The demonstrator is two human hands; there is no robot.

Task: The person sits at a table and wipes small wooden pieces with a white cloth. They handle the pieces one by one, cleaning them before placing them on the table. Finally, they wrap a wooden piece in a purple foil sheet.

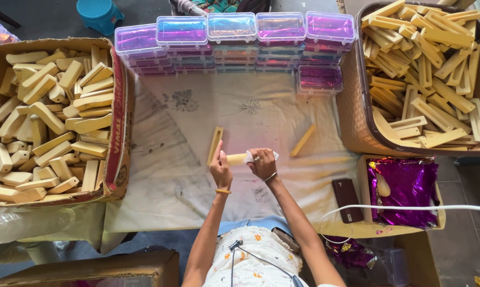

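1. Gripping a pale wooden block near the middle of the cloth-covered desk, the left hand has its fingers closed around the block's left part.
2. The right hand has its fingers curled shut on a small white cloth pressed against the block's right end; a ring and a bangle show on this hand.
3. Just left of the held block, touching or nearly touching it, a slotted wooden frame piece lies flat on the desk, running toward the far edge.
4. A plain wooden stick lies tilted on the desk to the right of the hands, apart from them.
5. Along the far edge stand stacks of clear plastic boxes with purple contents, and a lower stack sits at their right end.
6. At the left edge a cardboard box is full of rounded wooden blocks.
7. At the right edge a brown woven basket holds many slotted wooden pieces.
8. Near the right front corner, a dark flat case lies beside a cardboard tray holding shiny purple foil; a white cable crosses over it.
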